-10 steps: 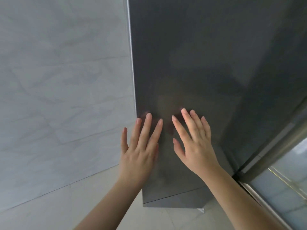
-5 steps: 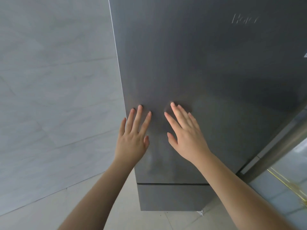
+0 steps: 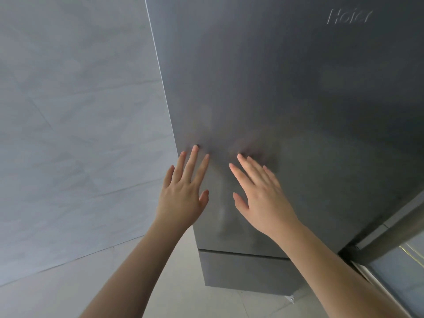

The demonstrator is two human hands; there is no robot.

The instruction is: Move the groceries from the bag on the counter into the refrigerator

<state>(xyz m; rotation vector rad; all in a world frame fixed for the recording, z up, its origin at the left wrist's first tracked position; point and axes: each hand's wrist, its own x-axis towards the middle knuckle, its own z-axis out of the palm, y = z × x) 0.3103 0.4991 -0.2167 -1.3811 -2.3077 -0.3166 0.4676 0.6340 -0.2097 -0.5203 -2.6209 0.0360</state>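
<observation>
Head view shows your left hand (image 3: 181, 198) and right hand (image 3: 263, 198), fingers straight, holding nothing, flat on the fridge door (image 3: 286, 99) at frame center. Press evenly near its left edge until it seals. Door is smooth, matte grey metal; groceries and bag are not visible.

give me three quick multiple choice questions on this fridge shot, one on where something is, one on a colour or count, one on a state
1. Where is the brand lettering on the refrigerator door?
A. upper right of the view
B. beside the floor
C. under the hands

2. How many hands touch the door?
A. none
B. one
C. two

3. How is the door?
A. wide open
B. shut
C. removed

Answers:
1 A, the raised letters sit high on the right.
2 C, the left hand and the right hand both lay straight fingers on it.
3 B, no interior shows, and only a thin seam separates it from the lower drawer.
</observation>
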